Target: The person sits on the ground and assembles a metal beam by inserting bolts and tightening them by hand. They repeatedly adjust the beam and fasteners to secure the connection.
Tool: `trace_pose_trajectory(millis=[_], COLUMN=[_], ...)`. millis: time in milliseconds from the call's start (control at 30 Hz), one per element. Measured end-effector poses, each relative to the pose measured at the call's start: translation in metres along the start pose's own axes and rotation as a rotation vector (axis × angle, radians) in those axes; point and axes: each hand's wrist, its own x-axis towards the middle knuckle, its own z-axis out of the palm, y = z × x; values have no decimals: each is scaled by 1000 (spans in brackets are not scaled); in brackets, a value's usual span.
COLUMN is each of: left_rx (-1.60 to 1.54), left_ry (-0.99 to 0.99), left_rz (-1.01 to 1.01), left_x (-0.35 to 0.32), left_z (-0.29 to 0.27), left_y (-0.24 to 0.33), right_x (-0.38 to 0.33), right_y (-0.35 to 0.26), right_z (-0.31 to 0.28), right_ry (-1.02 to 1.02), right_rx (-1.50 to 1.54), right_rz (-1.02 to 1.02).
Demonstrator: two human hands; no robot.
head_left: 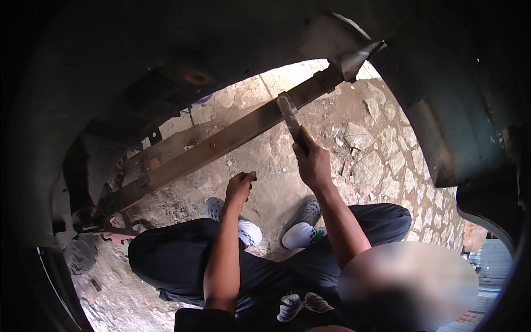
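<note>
My right hand (pixel 315 163) grips the brown handle of a long narrow tool (pixel 291 117) with a grey, rounded head. Its exact kind does not show. The tool's head lies against a long brown metal bar (pixel 213 145), which runs on a slant from lower left to upper right. Lower and to the left, my left hand (pixel 239 188) hangs apart from the bar, above my shoes. The fingers of that hand are curled in; what they hold, if anything, is hidden.
Dark vehicle bodywork (pixel 182 61) arches over and around me. At the right hangs a dark panel (pixel 437 144). Stony ground (pixel 359 135) lies below, with my knees bent and two grey shoes (pixel 303 216) on it. Corrugated metal sheeting (pixel 494 265) shows at lower right.
</note>
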Motion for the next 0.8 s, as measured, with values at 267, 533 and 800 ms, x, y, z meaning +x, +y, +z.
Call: trace_pose_trajectory(millis=[267,533,800], left_rx=[1,17,12], left_ry=[5,70,73], left_rz=[57,135,-12], left_x=[7,10,2], left_z=[-3,-9,-17], left_y=[-8,9,-9], right_x=[97,36,83], right_y=[-31,-16,-13], right_z=[25,14,43], right_ry=[-88,-25,33], right_rx=[-211,-121,-141], right_rz=[-114,-66,-125])
